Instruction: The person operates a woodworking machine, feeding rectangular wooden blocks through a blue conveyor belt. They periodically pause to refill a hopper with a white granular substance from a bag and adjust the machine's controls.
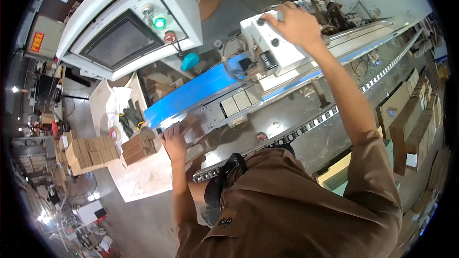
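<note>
The left hand is stretched down to the near end of the machine bed. Its fingers are closed around a small brown wooden block, which is pressed flat on the metal surface just below the blue guide rail. Just to the left of these fingers, a stack of similar wooden blocks is seen on a pale tabletop, and a second, lighter stack of blocks lies further left on the same surface. A roll of tape and a pair of dark gloves lie just above the stacks.

The right hand is raised well apart from the left, at the top of a white control box mounted on the machine. Its fingers are bent and laid over the upper edge of the box, beside two dark round knobs; whether anything is gripped beneath them cannot be told.

Above and to the left of the left-hand fingers, a large white control panel with a dark screen, a lit green lamp and a red button is seen. To the right of the right forearm, brown boards are stacked on edge beside the machine.
</note>
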`<state>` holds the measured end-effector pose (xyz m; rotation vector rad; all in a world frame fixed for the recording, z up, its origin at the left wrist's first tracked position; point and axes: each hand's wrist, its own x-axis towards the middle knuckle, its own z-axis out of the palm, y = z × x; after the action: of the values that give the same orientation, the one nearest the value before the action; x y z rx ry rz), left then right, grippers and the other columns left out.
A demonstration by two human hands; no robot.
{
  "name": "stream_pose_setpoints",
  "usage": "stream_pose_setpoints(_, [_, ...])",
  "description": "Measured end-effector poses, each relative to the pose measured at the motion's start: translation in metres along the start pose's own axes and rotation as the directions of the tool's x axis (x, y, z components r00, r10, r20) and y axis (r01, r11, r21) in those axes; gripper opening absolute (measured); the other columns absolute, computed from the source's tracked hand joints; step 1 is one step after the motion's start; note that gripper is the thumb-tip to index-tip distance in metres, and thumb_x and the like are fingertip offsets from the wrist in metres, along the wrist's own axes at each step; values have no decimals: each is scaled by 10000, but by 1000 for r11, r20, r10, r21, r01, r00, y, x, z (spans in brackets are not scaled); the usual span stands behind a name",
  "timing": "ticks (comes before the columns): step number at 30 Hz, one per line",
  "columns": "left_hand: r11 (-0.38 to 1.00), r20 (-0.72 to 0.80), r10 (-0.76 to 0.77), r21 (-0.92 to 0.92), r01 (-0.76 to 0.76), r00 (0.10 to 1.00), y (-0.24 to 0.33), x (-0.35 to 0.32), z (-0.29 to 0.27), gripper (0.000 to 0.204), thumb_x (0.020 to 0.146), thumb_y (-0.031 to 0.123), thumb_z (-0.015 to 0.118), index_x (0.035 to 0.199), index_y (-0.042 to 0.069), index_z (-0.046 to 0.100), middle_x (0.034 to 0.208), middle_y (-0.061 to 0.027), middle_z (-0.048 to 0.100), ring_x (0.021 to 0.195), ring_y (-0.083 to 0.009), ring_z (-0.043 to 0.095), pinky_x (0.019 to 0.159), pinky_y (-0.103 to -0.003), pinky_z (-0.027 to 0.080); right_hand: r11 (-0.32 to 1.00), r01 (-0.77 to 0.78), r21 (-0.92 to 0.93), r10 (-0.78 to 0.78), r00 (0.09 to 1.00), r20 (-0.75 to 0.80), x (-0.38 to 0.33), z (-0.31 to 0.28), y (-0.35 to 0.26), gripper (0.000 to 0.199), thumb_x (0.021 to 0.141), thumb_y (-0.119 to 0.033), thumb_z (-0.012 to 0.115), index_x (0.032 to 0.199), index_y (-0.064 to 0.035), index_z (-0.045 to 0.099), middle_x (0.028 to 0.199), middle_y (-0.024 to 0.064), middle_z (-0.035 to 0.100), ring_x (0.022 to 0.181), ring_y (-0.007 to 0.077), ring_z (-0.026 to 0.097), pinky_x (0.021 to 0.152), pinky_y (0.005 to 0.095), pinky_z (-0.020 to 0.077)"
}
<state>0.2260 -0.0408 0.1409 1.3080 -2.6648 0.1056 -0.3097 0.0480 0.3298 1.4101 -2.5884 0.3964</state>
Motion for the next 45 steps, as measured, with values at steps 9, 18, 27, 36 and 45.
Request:
stream_pose_setpoints(9, [952, -34, 208, -221, -210, 978, 154, 47, 55, 491, 937, 202, 731, 1412, 151, 617, 1304, -76, 629, 1242, -285, 606, 1097, -555, 402, 1000, 5, 30, -5, 1000, -6, 0, 1, 4, 727, 986, -733, 524, 1214, -84, 759, 1272, 147, 711, 1155, 435, 698, 930, 534, 594])
stream_pose_setpoints(18, [960, -190, 219, -131, -246, 957, 176, 72, 132, 497, 948, 146, 660, 1440, 214, 662, 1331, 20, 644, 1240, -236, 582, 1129, -556, 375, 999, -2, 33, 2, 1000, -16, -1, -2, 0, 705, 991, -710, 533, 1206, -80, 763, 1272, 155, 712, 1157, 438, 700, 898, 529, 615])
stream_pose_setpoints(27, [951, -13, 293, -104, -292, 956, 171, 76, 114, 551, 957, 105, 580, 1491, 231, 631, 1322, 22, 637, 1239, -239, 572, 1138, -553, 372, 997, -26, 73, 23, 999, 35, -1, -7, -1, 699, 977, -693, 577, 1256, -76, 752, 1334, 149, 706, 1193, 464, 681, 951, 537, 598])
stream_pose_setpoints(36, [900, -57, 375, -217, -378, 925, 213, 96, 128, 401, 950, 139, 575, 1326, 159, 713, 1256, -19, 638, 1157, -250, 580, 1063, -466, 432, 996, -48, 75, 43, 997, 62, 1, -16, -5, 668, 973, -656, 598, 1243, -62, 743, 1320, 156, 701, 1185, 457, 687, 913, 539, 610])
stream_pose_setpoints(45, [941, -272, 76, -300, -159, 959, 235, 89, 149, 236, 954, 182, 671, 1179, 178, 739, 1126, -5, 679, 1108, -250, 604, 1029, -498, 392, 998, -47, 43, 44, 996, 75, 5, -17, -10, 672, 991, -675, 560, 1210, -68, 747, 1350, 161, 700, 1200, 428, 686, 946, 530, 597])
